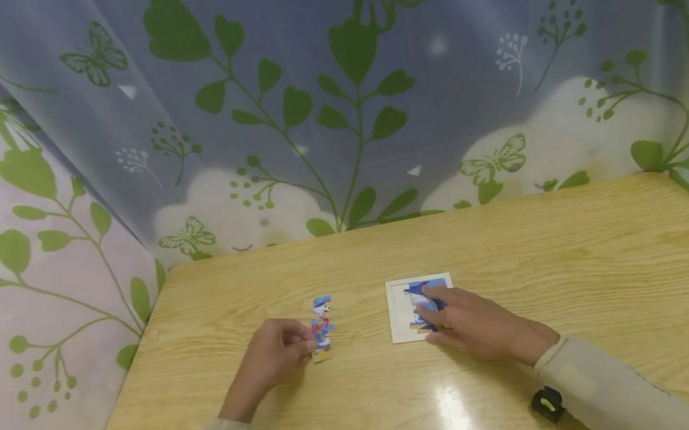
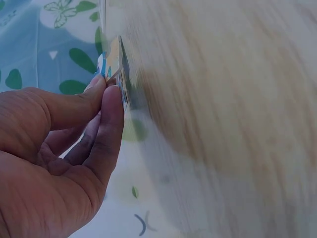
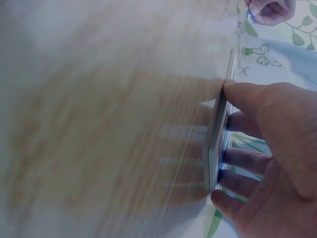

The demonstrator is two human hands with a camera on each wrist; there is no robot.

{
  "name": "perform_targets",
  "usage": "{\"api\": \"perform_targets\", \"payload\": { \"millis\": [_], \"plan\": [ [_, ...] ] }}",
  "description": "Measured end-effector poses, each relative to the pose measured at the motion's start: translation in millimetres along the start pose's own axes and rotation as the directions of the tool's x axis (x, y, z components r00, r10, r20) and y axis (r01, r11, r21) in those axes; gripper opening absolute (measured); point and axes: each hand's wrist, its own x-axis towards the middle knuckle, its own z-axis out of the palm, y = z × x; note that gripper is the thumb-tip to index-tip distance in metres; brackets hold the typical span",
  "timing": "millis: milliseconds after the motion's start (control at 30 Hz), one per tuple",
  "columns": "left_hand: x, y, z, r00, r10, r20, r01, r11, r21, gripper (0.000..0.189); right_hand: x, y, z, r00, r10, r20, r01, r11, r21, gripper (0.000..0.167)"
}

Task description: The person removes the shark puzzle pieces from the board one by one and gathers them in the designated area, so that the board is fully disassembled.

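Between thumb and fingertips, my left hand (image 1: pixel 281 349) pinches the near part of a narrow column of colourful jigsaw puzzle pieces (image 1: pixel 322 318) showing a figure in a blue cap. The left wrist view has the pieces' thin edges (image 2: pixel 115 59) by the fingertips, close to the tabletop. A square white-framed puzzle board (image 1: pixel 404 337) lies flat to the right of them. Blue pieces (image 1: pixel 419 288) fill its middle and right side, and a pale strip shows along its left. My right hand (image 1: pixel 477 321) rests on the board, fingers spread over the picture and thumb at the near edge.
The board lies on a light wood-grain table (image 1: pixel 351 258). Behind it hangs a blue curtain (image 1: pixel 301 102) with green leaves and butterflies, and similar patterned cloth borders both sides. Dark devices (image 1: pixel 548 404) are worn at both wrists, over beige sleeves (image 1: pixel 610 383).
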Motion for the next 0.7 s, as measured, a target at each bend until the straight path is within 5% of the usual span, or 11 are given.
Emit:
{"api": "perform_targets", "payload": {
  "millis": [700],
  "plan": [
    [2.8, 0.4, -0.9, 1.000, -0.015, -0.027, 0.018, 0.993, 0.113, 0.006, -0.6, 0.1, 0.4, 0.999, 0.036, 0.027, -0.037, 0.999, 0.018, 0.045]
  ]
}}
